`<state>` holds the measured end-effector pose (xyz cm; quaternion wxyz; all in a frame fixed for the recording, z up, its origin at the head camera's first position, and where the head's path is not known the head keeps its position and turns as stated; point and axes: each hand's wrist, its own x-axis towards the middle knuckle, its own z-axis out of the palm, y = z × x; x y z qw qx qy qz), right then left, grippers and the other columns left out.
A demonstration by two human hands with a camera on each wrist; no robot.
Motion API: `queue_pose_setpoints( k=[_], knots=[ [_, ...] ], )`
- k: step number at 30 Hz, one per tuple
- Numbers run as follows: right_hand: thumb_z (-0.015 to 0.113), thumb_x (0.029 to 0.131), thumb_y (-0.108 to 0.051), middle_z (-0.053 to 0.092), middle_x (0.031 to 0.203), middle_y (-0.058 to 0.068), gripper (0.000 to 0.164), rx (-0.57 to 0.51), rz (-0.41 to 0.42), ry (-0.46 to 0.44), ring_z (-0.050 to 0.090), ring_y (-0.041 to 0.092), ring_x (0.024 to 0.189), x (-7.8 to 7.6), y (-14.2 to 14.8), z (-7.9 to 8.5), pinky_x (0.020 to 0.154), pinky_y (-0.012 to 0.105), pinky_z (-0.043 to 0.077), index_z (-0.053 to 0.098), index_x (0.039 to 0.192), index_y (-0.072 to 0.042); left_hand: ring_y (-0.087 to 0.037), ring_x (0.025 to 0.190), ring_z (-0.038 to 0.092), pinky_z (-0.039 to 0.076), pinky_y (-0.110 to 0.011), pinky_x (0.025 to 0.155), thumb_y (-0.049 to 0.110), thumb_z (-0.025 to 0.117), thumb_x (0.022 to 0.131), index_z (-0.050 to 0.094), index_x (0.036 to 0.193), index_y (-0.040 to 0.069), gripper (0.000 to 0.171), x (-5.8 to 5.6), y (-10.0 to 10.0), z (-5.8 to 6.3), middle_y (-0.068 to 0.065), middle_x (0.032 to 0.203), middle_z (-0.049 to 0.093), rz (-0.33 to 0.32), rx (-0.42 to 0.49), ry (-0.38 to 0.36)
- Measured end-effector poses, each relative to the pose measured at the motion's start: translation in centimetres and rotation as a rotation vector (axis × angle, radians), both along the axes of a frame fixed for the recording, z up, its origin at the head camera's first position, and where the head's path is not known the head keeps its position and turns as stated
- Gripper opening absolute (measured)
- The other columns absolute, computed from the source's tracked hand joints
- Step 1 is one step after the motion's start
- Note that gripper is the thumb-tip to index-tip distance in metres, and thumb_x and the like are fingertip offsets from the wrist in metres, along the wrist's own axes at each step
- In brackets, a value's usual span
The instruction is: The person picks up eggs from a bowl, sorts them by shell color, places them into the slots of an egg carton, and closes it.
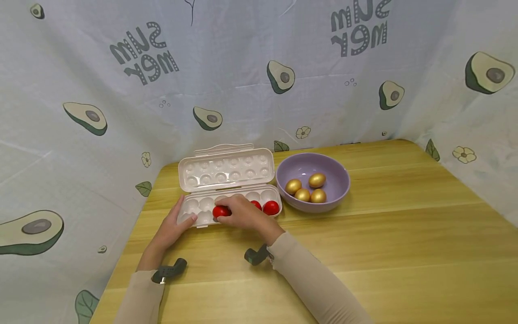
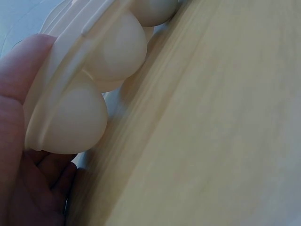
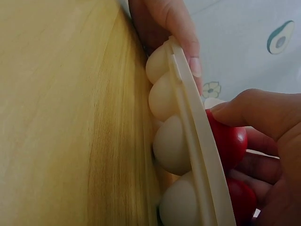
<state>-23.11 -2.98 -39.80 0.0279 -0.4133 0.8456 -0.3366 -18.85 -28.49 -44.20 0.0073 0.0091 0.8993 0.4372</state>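
A white plastic egg carton (image 1: 206, 218) lies with its lid (image 1: 226, 170) folded back. At its left end my left hand (image 1: 171, 228) grips the tray, thumb over the rim and fingers round the outside. A red egg (image 1: 221, 211) sits at a front cup, pinched by my right hand (image 1: 241, 212); in the right wrist view the thumb presses this red egg (image 3: 229, 141) from the near side. Beside it is another red egg (image 3: 242, 200), partly behind the fingers. Farther right, a red egg (image 1: 271, 207) rests in the end cup. My right hand covers the middle cups.
Right of the carton, close to it, stands a purple bowl (image 1: 337, 175) holding several golden eggs (image 1: 317, 180). Everything rests on a wooden table (image 1: 388, 243). A curtain printed with avocados (image 1: 234, 90) hangs behind and at the sides.
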Motion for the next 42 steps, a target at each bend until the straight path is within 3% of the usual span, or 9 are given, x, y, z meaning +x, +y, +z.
queue_pose_setpoints(
  k=[17, 30, 42],
  knots=[
    [0.069, 0.090, -0.019, 0.058, 0.082, -0.004, 0.018, -0.004, -0.025, -0.027, 0.052, 0.013, 0.079, 0.12, -0.05, 0.15, 0.070, 0.018, 0.046, 0.066, 0.106, -0.012, -0.043, 0.144, 0.010, 0.011, -0.061, 0.113, 0.045, 0.060, 0.092, 0.007, 0.157, 0.018, 0.088, -0.10, -0.04, -0.17, -0.019, 0.160, 0.010, 0.008, 0.000, -0.006],
    [0.069, 0.090, -0.020, 0.066, 0.108, -0.001, 0.033, -0.010, -0.060, -0.061, 0.056, 0.012, 0.092, 0.23, -0.02, 0.15, 0.088, 0.020, 0.048, 0.065, 0.121, -0.009, -0.043, 0.144, 0.010, 0.011, -0.061, 0.114, 0.044, 0.060, 0.092, 0.008, 0.157, 0.016, 0.087, -0.12, 0.01, -0.15, -0.020, 0.160, 0.010, 0.001, 0.000, 0.007],
    [0.071, 0.089, -0.024, 0.062, 0.090, -0.003, 0.030, -0.001, -0.032, -0.029, 0.054, 0.012, 0.081, 0.16, -0.07, 0.16, 0.073, 0.018, 0.048, 0.066, 0.114, -0.009, -0.043, 0.144, 0.011, 0.012, -0.061, 0.113, 0.045, 0.060, 0.092, 0.007, 0.157, 0.016, 0.089, -0.02, -0.03, -0.23, -0.019, 0.160, 0.010, 0.004, -0.002, 0.008]
  ],
)
